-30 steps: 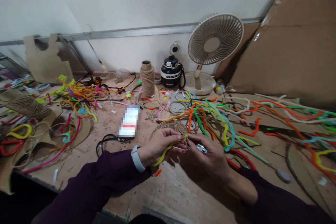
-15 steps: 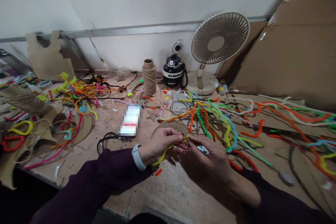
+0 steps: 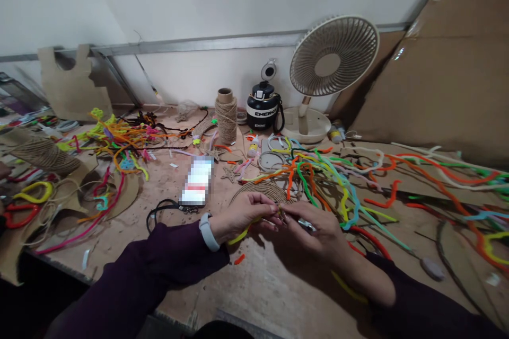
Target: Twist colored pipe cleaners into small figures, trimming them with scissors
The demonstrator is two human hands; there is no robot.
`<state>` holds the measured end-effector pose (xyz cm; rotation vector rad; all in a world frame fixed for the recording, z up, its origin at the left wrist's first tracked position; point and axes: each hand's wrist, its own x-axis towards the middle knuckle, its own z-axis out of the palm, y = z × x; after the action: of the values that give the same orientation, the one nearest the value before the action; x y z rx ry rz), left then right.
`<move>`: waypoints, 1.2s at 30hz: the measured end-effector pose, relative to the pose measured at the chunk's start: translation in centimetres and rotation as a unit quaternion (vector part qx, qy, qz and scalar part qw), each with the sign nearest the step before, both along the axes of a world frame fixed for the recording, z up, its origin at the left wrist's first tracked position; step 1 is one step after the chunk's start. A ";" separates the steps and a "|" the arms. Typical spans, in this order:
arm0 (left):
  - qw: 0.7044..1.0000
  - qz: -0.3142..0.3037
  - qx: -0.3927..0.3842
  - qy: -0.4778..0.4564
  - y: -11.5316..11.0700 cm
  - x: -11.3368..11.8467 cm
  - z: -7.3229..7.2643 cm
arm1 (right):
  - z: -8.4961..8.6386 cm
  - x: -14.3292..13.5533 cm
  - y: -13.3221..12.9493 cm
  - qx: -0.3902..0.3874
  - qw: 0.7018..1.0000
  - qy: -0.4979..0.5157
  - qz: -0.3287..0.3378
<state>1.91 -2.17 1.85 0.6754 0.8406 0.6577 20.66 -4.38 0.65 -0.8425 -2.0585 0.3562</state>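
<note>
Two hands, the left hand (image 3: 254, 216) and the right hand (image 3: 315, 229), meet at the fingertips, both pinching a yellow fuzzy stem (image 3: 239, 235) above the desk (image 3: 238, 296). One part of it sits between the fingers, too hidden to tell how much shaping is done; the length trailing under the left hand looks unworked, so the piece seems only partway along. A metal tool head (image 3: 306, 225) shows at the right palm; whether it is gripped, I cannot tell. Just beyond lies a coiled twine disc (image 3: 258, 189), with loose coloured stems (image 3: 345, 190) to the right, seemingly unused. Farther back stand a twine spool (image 3: 226, 119), a black bottle (image 3: 262, 111) and a fan (image 3: 334, 58).
</note>
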 end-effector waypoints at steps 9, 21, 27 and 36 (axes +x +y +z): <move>1.000 -0.002 0.008 -0.001 0.2 -0.1 0.2 | 0.2 -0.1 0.0 -0.131 0.990 0.033 -0.032; 0.999 -0.004 0.017 0.026 0.0 0.0 0.2 | 0.8 -0.4 -0.2 -0.211 0.975 0.062 -0.031; 1.000 -0.011 0.015 0.019 0.0 0.0 0.0 | 0.6 -0.5 -0.3 -0.231 0.970 0.071 -0.025; 0.997 -0.015 0.071 0.020 -0.1 -0.1 -0.2 | 0.0 -0.4 -0.2 -0.290 0.950 0.114 -0.026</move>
<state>1.80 -2.24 1.67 0.8309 0.8235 0.6830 20.22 -4.61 0.62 -1.1362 -1.7258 1.0132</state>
